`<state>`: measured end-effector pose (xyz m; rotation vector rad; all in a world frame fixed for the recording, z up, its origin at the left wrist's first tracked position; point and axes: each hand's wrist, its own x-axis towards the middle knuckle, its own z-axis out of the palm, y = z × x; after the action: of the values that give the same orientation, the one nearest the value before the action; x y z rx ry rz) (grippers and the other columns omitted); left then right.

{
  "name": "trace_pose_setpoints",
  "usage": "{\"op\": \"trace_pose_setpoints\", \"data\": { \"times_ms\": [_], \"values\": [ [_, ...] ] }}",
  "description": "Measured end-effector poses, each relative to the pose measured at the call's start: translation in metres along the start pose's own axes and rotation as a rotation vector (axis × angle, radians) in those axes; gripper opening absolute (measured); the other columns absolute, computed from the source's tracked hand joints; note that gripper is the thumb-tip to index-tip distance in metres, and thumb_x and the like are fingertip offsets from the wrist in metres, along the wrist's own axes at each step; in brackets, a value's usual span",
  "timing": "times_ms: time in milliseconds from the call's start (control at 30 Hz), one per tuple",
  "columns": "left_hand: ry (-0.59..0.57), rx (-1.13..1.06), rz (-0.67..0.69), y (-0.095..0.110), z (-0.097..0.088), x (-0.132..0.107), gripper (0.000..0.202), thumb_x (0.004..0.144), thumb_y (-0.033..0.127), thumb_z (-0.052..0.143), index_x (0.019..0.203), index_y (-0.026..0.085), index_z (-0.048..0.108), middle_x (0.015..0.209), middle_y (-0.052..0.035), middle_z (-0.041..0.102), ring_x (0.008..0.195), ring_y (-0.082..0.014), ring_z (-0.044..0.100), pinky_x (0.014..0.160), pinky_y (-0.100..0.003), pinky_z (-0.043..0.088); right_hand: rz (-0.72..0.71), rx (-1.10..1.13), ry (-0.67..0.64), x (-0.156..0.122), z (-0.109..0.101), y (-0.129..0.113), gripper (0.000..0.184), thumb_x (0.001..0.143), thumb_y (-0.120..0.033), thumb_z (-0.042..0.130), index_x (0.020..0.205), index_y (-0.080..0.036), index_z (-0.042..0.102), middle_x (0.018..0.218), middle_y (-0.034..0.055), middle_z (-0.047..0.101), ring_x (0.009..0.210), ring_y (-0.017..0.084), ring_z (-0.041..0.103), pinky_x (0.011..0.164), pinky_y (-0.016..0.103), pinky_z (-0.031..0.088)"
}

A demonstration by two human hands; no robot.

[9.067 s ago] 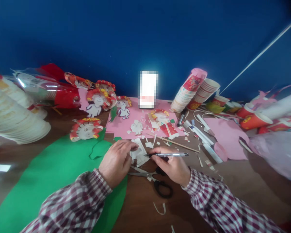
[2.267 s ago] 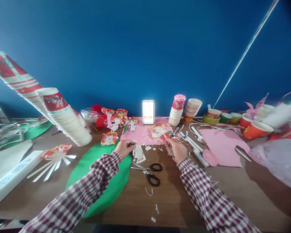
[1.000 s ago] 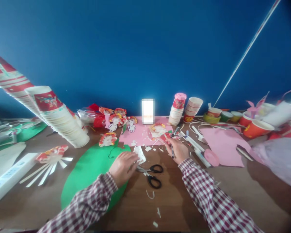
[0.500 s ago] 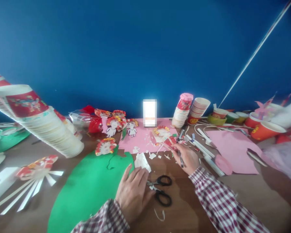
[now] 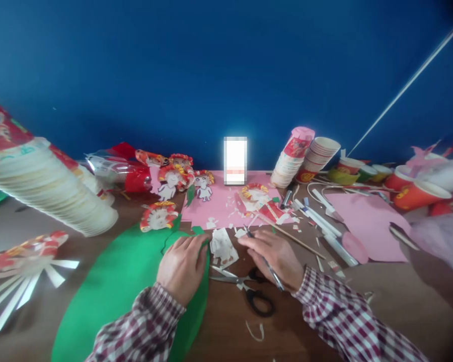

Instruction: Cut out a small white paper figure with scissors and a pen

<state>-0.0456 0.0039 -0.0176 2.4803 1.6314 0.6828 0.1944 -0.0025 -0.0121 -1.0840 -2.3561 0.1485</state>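
My left hand (image 5: pixel 181 269) rests over the large rounded green paper sheet (image 5: pixel 117 291), its fingers closed together at the sheet's upper right edge, where a bit of green shows at the fingertips. A slim pen (image 5: pixel 269 270) lies in my right hand (image 5: pixel 275 257), its tip toward the paper scraps. Between the hands is a small white paper piece (image 5: pixel 223 247) with faint drawing on it. Black-handled scissors (image 5: pixel 260 301) lie just below, blades pointing left, one handle loop partly behind my right hand.
Stacked paper cups (image 5: pixel 75 191) lean at the left; more cup stacks (image 5: pixel 287 171) stand at the back. Paper figures (image 5: pixel 168 188) and scraps lie around a pink sheet (image 5: pixel 211 213). A wooden stick (image 5: pixel 292 235), white glue sticks (image 5: pixel 326 231) and another pink sheet (image 5: pixel 370 226) are at right.
My left hand has moved left and up from the scissors onto the green sheet's edge. My right hand has come down and left with the pen, away from the red scraps.
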Motion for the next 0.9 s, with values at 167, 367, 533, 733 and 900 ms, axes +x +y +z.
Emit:
{"op": "trace_pose_setpoints", "data": {
  "times_ms": [167, 367, 533, 733, 900],
  "values": [
    [0.024, -0.009, 0.031, 0.008, -0.003, -0.001, 0.024, 0.085, 0.024, 0.043, 0.104, 0.019, 0.057, 0.091, -0.007, 0.065, 0.085, -0.0229, 0.057, 0.076, -0.037, 0.045, -0.161, 0.028, -0.101, 0.002, 0.001, -0.005, 0.029, 0.088, -0.016, 0.042, 0.114, -0.018, 0.053, 0.096, 0.0086, 0.063, 0.099, 0.019, 0.055, 0.088, 0.035, 0.046],
    [-0.026, -0.216, 0.483, 0.036, -0.003, -0.017, 0.016, 0.083, 0.022, 0.047, 0.091, 0.021, 0.061, 0.082, -0.0052, 0.065, 0.077, -0.0166, 0.058, 0.073, -0.031, 0.048, -0.141, -0.003, -0.146, 0.0, 0.002, -0.001, 0.025, 0.089, -0.02, 0.044, 0.109, -0.019, 0.058, 0.081, 0.0055, 0.065, 0.089, 0.019, 0.056, 0.084, 0.034, 0.046],
    [-0.174, -0.145, 0.554, 0.052, 0.011, -0.025, 0.021, 0.084, 0.028, 0.047, 0.099, 0.018, 0.059, 0.091, -0.0075, 0.064, 0.085, -0.02, 0.057, 0.071, -0.034, 0.05, -0.081, 0.027, -0.07, 0.0, -0.002, -0.005, 0.027, 0.087, -0.016, 0.043, 0.111, -0.018, 0.055, 0.091, 0.0069, 0.065, 0.094, 0.019, 0.056, 0.089, 0.036, 0.044],
    [-0.159, -0.095, 0.573, 0.055, 0.008, -0.023, 0.017, 0.086, 0.024, 0.046, 0.076, 0.02, 0.059, 0.077, -0.004, 0.062, 0.079, -0.0175, 0.056, 0.07, -0.033, 0.048, -0.162, 0.154, -0.196, 0.0, 0.003, -0.007, 0.031, 0.086, -0.017, 0.046, 0.115, -0.021, 0.054, 0.106, 0.0039, 0.063, 0.11, 0.017, 0.049, 0.096, 0.032, 0.04],
    [-0.227, -0.153, 0.57, 0.053, 0.002, -0.026, 0.02, 0.087, 0.027, 0.044, 0.075, 0.02, 0.058, 0.074, -0.0044, 0.06, 0.076, -0.0169, 0.055, 0.066, -0.031, 0.046, -0.15, 0.087, -0.224, -0.001, 0.003, -0.004, 0.031, 0.083, -0.017, 0.049, 0.113, -0.021, 0.056, 0.104, 0.0066, 0.064, 0.107, 0.019, 0.051, 0.092, 0.034, 0.042]
  ]
}}
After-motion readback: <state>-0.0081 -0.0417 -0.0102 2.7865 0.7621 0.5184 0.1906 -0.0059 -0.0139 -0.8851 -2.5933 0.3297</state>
